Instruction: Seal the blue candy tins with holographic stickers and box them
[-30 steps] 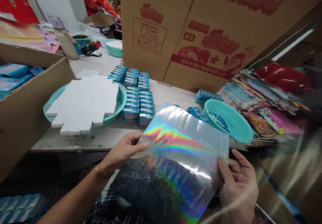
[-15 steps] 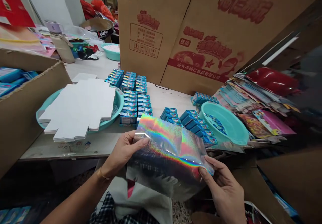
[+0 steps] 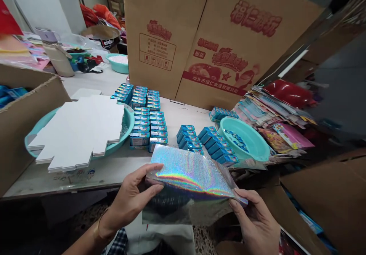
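A shiny holographic foil sheet [image 3: 188, 182] bends between both hands just off the table's near edge. My left hand [image 3: 131, 197] pinches its left edge, thumb on top. At the sheet's lower right corner my right hand [image 3: 256, 224] grips it with closed fingers. Just beyond the sheet, small blue boxes [image 3: 148, 117] stand in rows on the table, with a second group [image 3: 206, 140] to their right.
A stack of white die-cut cards [image 3: 80, 129] rests on a teal basin [image 3: 128, 121] at left. Another teal basin [image 3: 251, 140] sits at right beside a pile of colourful packets [image 3: 271, 113]. Large cardboard cartons [image 3: 200, 41] stand behind; an open carton [image 3: 25, 110] is at far left.
The foil sheet has folded down from upright and spread wide to a lower, flatter, bent shape. Both hands stayed on its edges and drew closer together.
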`<state>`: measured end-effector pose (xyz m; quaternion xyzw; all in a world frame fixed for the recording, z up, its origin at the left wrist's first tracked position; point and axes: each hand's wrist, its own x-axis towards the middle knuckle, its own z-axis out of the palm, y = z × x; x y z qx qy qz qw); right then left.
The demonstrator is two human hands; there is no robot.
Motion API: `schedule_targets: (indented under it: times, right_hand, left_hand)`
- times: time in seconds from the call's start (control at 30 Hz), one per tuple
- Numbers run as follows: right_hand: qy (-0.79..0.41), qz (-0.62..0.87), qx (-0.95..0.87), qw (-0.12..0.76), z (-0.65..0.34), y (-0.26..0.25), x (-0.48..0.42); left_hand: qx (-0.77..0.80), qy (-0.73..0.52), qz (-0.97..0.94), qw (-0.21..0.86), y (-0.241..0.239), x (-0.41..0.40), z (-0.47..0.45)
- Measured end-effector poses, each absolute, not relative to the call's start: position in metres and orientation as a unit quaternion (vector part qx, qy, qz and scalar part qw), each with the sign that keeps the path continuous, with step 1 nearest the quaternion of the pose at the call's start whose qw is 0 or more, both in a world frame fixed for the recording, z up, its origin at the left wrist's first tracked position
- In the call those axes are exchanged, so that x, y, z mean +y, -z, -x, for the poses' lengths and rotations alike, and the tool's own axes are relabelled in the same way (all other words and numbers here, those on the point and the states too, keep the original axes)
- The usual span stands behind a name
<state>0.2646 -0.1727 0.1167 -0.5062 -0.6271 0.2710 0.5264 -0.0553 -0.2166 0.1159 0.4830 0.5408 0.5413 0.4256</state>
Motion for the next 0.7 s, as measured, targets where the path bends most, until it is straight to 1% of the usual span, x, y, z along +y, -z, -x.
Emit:
schedule_targets:
  times: [0.3, 0.37, 0.43, 0.5, 0.6, 0.67, 0.7]
  right_hand:
    - [-0.253, 0.488, -0.649, 0.526, -0.262, -0.115, -0.179]
    - [-0.228, 0.486, -0.664, 0.521, -0.262, -0.116, -0.176]
    - [-0.229, 0.486, -0.672, 0.510, -0.263, -0.119, -0.173]
    - [-0.288, 0.481, -0.667, 0.491, -0.265, -0.120, -0.170]
    - [-0.423, 0.472, -0.621, 0.461, -0.267, -0.118, -0.165]
    - [-0.484, 0.475, -0.583, 0.447, -0.269, -0.113, -0.160]
    - [-0.507, 0.479, -0.573, 0.431, -0.269, -0.111, -0.157]
  left_hand:
    - [0.542, -0.554, -0.560, 0.291, -0.121, -0.229, 0.060]
    - [0.535, -0.554, -0.573, 0.282, -0.122, -0.230, 0.062]
    - [0.527, -0.552, -0.581, 0.283, -0.122, -0.230, 0.066]
    - [0.525, -0.543, -0.593, 0.279, -0.124, -0.229, 0.071]
    - [0.531, -0.541, -0.602, 0.252, -0.129, -0.225, 0.077]
    - [0.523, -0.556, -0.582, 0.280, -0.130, -0.219, 0.080]
    - [0.519, -0.558, -0.562, 0.321, -0.129, -0.215, 0.079]
